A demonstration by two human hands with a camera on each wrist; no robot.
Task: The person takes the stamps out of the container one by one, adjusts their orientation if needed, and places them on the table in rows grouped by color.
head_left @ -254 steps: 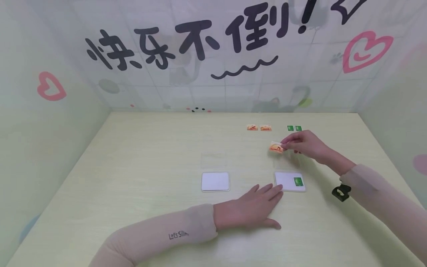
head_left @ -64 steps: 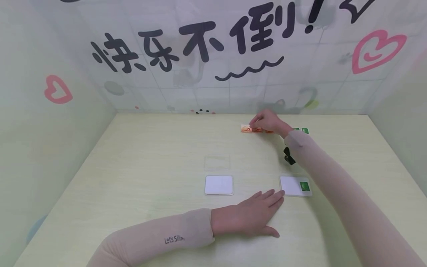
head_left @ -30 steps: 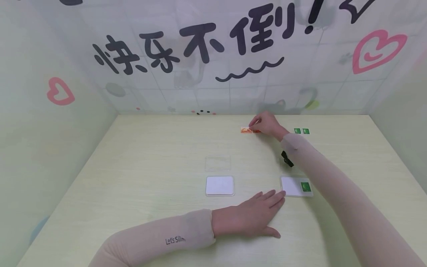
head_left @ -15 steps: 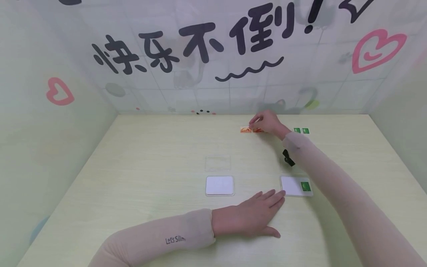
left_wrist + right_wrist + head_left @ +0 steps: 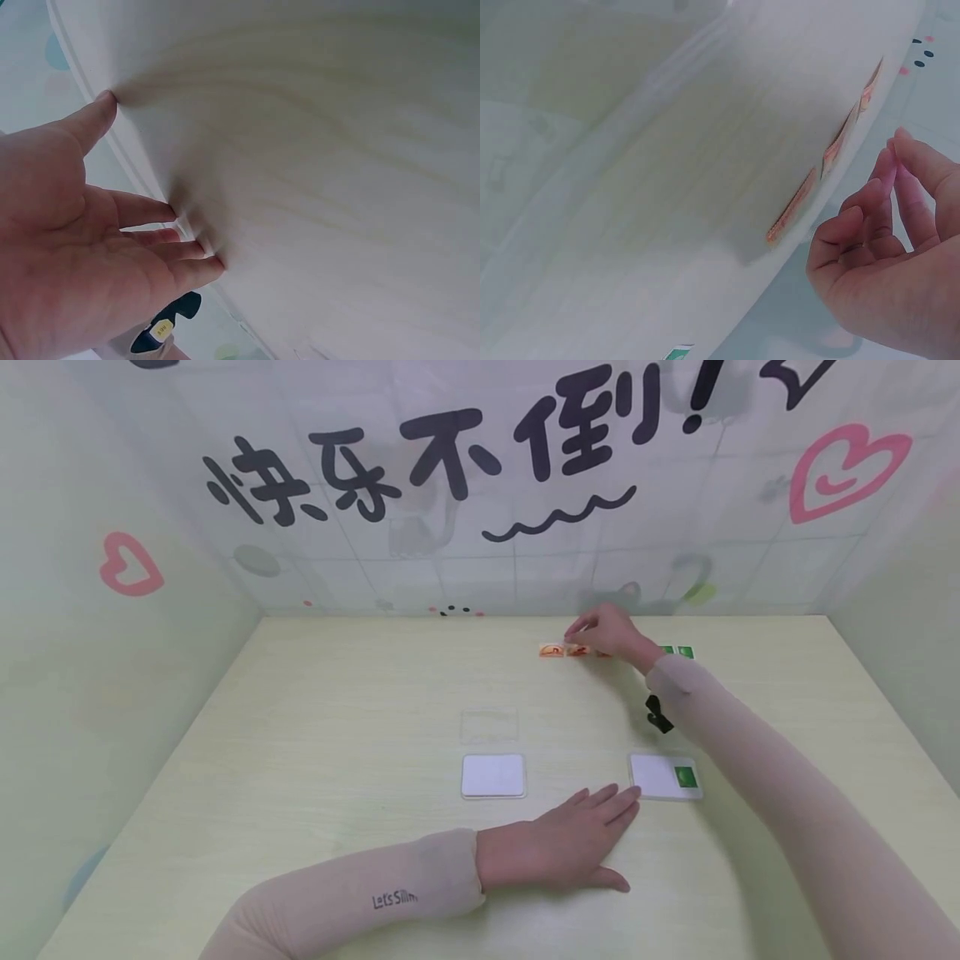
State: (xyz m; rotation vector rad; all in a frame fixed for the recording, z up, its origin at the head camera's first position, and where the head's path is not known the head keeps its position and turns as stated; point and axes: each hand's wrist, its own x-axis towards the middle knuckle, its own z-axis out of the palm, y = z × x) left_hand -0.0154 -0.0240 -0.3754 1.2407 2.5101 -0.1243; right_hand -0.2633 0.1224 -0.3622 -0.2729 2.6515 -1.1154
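At the back of the table, three orange picture stamps lie in a row, the leftmost stamp [image 5: 551, 651] fully in sight. My right hand [image 5: 609, 631] hovers over the others, fingers curled, thumb and index tips together; the right wrist view shows no stamp between the fingertips [image 5: 901, 139]. Orange stamps [image 5: 791, 206] lie below that hand there. My left hand [image 5: 573, 847] lies with straight fingers, its fingertips at the left corner of a flat white case [image 5: 652, 775]. A green stamp [image 5: 686, 777] rests on that case's right side.
Left of it is another flat white case [image 5: 493, 775], with a clear plastic piece [image 5: 489, 725] behind it. Two green stamps [image 5: 686, 652] sit at the back right, partly covered by the right sleeve. A wall [image 5: 420, 577] closes off the table's back edge.
The orange stamp my right hand held 8.5 seconds ago now lies at the row's left end. Lately the right hand has shifted slightly right. My left hand stays put.
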